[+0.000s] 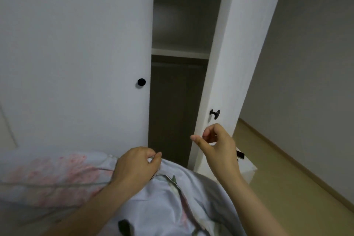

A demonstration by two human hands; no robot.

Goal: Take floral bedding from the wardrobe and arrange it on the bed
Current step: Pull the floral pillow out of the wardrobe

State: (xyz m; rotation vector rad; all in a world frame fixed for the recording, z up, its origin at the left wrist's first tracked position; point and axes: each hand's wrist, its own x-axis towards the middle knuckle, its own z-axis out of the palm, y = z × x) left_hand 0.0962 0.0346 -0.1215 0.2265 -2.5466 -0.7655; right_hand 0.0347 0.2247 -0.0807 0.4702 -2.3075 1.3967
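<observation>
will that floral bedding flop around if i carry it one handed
Probably floppy: the floral bedding creases and sags around the left hand pinching it. Likely light for its bulk, since it looks puffy. Loose folds may trail, so two hands may help.

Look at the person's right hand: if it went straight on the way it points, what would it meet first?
Probably the open wardrobe door, at its edge just below the black knob; the right hand overlaps it in the picture. Depth is unclear, so it might pass into the dark opening.
</observation>
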